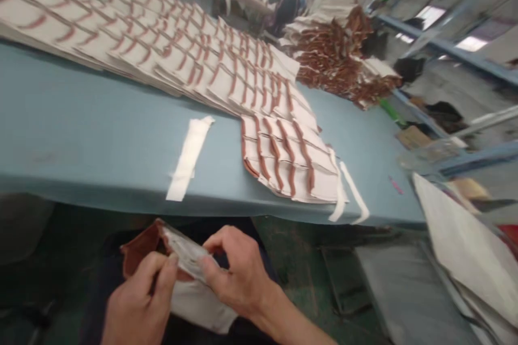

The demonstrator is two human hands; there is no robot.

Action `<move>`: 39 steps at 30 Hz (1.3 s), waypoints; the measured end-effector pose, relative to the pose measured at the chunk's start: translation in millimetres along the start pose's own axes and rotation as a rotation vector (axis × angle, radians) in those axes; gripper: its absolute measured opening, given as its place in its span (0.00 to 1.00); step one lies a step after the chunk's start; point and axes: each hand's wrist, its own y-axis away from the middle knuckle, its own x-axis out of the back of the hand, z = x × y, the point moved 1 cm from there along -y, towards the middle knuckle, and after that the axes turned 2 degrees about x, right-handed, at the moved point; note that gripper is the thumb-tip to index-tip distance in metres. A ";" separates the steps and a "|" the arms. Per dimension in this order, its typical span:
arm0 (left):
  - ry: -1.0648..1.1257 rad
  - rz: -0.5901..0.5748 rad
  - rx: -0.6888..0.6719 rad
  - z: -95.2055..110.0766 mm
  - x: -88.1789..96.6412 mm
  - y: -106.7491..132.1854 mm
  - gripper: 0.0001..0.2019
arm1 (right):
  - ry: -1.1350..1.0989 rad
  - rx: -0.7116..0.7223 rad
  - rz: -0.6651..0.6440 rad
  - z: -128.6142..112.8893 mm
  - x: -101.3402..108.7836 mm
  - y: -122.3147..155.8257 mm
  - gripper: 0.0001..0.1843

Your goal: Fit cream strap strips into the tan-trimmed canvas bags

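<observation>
A brown-and-white fabric piece (202, 302) is held over my lap, in front of the table edge. Its brown part (141, 250) stands up on the left, and a pale grey-white flap (184, 250) runs between my hands. My left hand (143, 291) pinches the piece near its middle, thumb against the fingers. With thumb and fingers closed on the pale flap, my right hand (234, 269) grips it from the right. The fingertips cover part of the cloth, and the picture is slightly blurred.
Overlapping rows of white pieces with brown edges (279, 156) cover much of the blue table (101, 135). White strips (188, 159) lie near its front edge. A tall brown-and-white stack (332, 54) stands at the back. White sheets (465, 248) lean at right; a person (285, 8) is farther off.
</observation>
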 end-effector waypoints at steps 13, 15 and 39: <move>0.085 0.010 0.199 -3.6 1.7 -50.4 0.15 | 0.505 0.312 -0.079 16.4 -38.6 -108.5 0.06; 0.098 0.023 0.223 -3.0 1.7 -57.8 0.14 | 0.510 0.308 -0.096 19.4 -39.8 -114.2 0.05; 0.243 0.045 0.308 40.6 -5.4 -116.8 0.18 | 0.023 0.065 -0.344 19.9 -2.9 -139.7 0.08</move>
